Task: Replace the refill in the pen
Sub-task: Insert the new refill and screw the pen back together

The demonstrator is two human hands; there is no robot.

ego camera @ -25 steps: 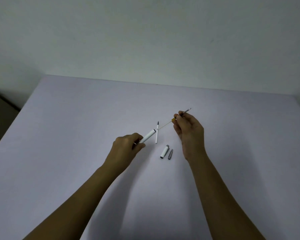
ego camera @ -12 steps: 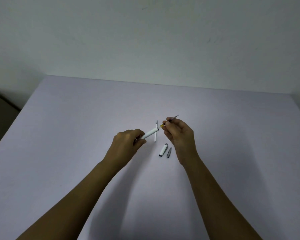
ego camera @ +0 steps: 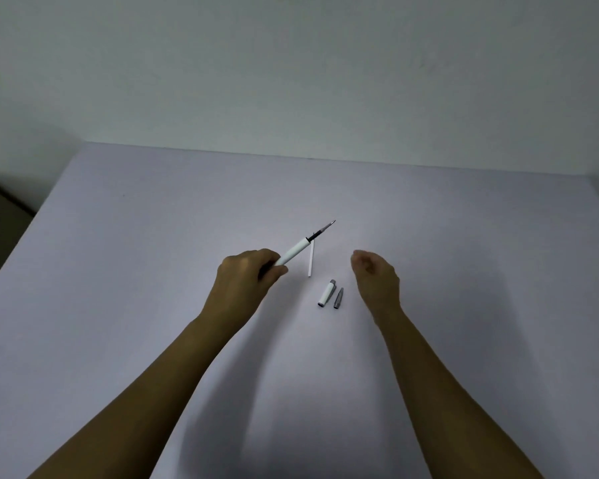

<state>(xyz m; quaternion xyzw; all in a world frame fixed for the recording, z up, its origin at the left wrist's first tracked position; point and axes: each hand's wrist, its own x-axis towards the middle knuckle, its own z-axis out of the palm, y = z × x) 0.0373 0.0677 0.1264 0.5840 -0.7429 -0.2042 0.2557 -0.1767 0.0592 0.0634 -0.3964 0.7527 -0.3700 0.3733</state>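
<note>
On the table (ego camera: pixel 153 305), taking the cap (ego camera: pixel 326 294) as the landmark, the nearest loose part is the small grey tip (ego camera: pixel 338 298), which lies just to the right of the cap and almost parallel to it, both with their long axis running away from the person and leaning a little to the right. The right hand (ego camera: pixel 374 274) hovers to the right of the cap and slightly beyond it, with the fingers loosely curled and nothing between them, so it is free. The left hand (ego camera: pixel 248 276) is to the left of the cap, closed around the white barrel (ego camera: pixel 293 253). The barrel points up and to the right, beyond the cap, and the refill (ego camera: pixel 322 230) sticks out of its open end with the metal point outward. Just beyond the cap lies the other refill (ego camera: pixel 311 264), a thin white stick nearly in line with the view, partly behind the barrel. In my judgement the refill is already seated, and the next part needed is the tip. The right hand is clearly nearer to it than the left, and must reach down and to the left. The tip is small and lies close to the cap, so a pinch along its short side seems the safest.
</note>
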